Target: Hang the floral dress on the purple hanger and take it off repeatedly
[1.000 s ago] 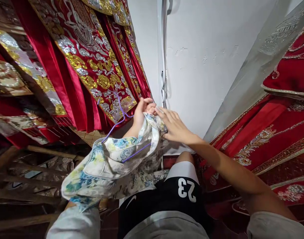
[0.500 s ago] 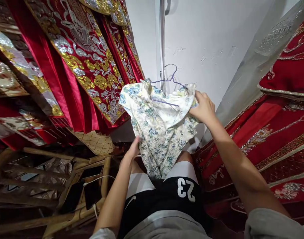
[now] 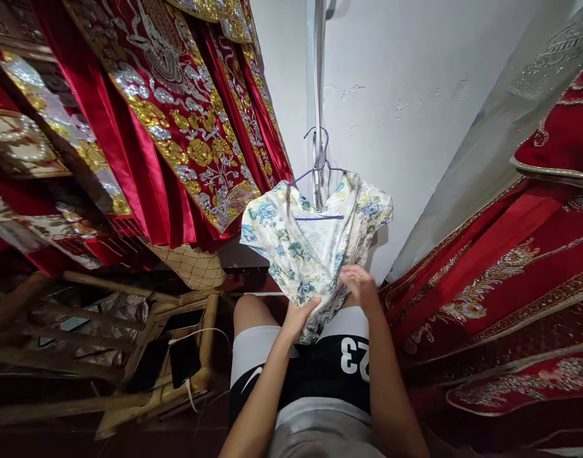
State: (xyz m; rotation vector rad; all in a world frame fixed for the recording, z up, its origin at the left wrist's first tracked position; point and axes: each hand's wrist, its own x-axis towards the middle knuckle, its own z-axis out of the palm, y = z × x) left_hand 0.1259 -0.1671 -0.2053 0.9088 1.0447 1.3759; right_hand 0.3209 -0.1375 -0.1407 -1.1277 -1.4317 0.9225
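Note:
A cream dress with blue and yellow flowers hangs on a purple wire hanger, whose hook catches on a thin metal rail running up the white wall. Both my hands are at the dress's lower part, just above my knees. My left hand pinches the fabric's lower left edge, fingers closed on it. Beside it, my right hand grips the fabric on the right, fingers curled in.
Red satin garments with gold and silver embroidery hang at the left, and more at the right. A bamboo chair with a dark phone and white cable stands at lower left. My black shorts show number 23.
The hanger now hangs from the rail by itself. My right hand left the dress's shoulder and dropped to the hem, and my left hand shifted right to meet it.

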